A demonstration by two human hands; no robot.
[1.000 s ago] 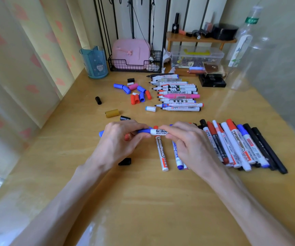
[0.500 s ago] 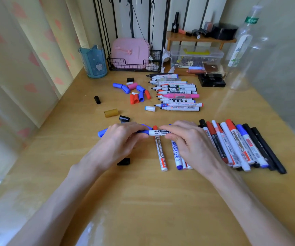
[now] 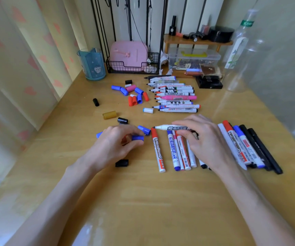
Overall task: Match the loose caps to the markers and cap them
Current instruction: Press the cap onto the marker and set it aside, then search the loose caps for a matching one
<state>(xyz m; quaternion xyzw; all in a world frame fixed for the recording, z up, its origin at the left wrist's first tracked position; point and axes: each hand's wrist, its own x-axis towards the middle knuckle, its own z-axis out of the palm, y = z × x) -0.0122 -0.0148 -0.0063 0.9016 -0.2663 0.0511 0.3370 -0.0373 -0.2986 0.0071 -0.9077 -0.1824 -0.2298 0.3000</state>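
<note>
Meeting a heart-patterned curtain (image 3: 18, 68), the glossy wooden desk (image 3: 143, 201) holds markers (image 3: 175, 94).

The wooden bench (image 3: 143, 201) before me carries a row of uncapped markers (image 3: 175, 94) at 12 o'clock, tips pointing to 9. Just beside them, toward 11, lies a heap of loose caps (image 3: 134, 94), blue, red and pink. A black cap (image 3: 95, 102) and a yellow cylinder (image 3: 109, 114) lie apart at 10. At 3 o'clock capped markers (image 3: 246, 146) lie side by side, touching. A red-capped whiteboard marker (image 3: 158, 151) lies at the centre. A blue cup (image 3: 92, 64), a wire basket (image 3: 132, 68) and a clear bottle (image 3: 239, 55) stand along the far edge.
</note>
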